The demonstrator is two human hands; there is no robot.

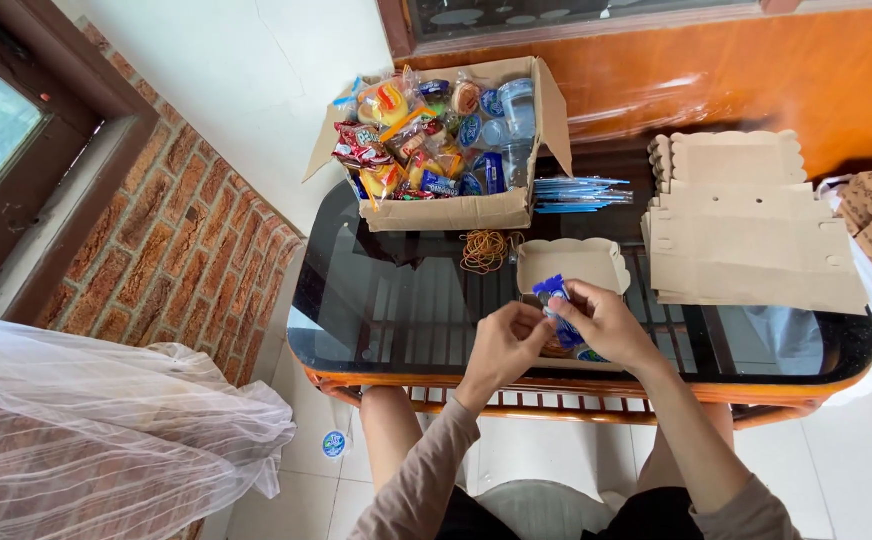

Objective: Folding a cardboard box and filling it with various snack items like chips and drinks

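Small blue-and-white snack packet pinched upright between both hands, tilted slightly, held just above the open kraft paper box, that box tan with scalloped flaps, lid up, sitting just in front of the big snack-filled carton

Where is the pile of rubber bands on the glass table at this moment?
In the head view, the rubber bands lie on the glass table, just in front of the snack-filled cardboard box and left of the small open paper box.
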